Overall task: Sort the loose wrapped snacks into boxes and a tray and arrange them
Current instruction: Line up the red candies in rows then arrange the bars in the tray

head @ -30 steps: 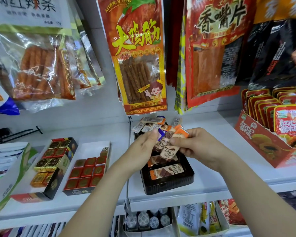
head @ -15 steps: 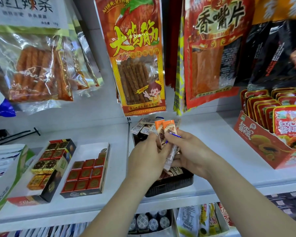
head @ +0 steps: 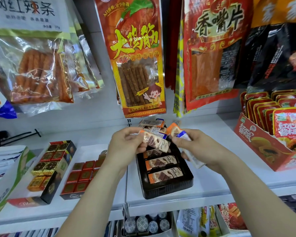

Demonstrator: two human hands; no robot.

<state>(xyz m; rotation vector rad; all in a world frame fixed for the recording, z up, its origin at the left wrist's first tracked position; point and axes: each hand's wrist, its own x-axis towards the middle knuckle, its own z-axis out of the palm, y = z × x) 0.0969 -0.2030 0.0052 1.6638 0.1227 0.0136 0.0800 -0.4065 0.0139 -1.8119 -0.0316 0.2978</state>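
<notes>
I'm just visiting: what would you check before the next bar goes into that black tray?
1. Left hand grips one wrapped bar: ok.
2. Right hand holds the spare bars: ok.
3. Laid bars in the black tray lie parallel, labels up: ok.
4. Free slot behind them: cannot tell, the hands hide it.
5. Loose pile behind the tray sorted: not ok.

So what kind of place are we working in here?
Most likely a shop's snack aisle: snack bags hang above a white shelf, and a red display carton holds rows of packets.
</notes>
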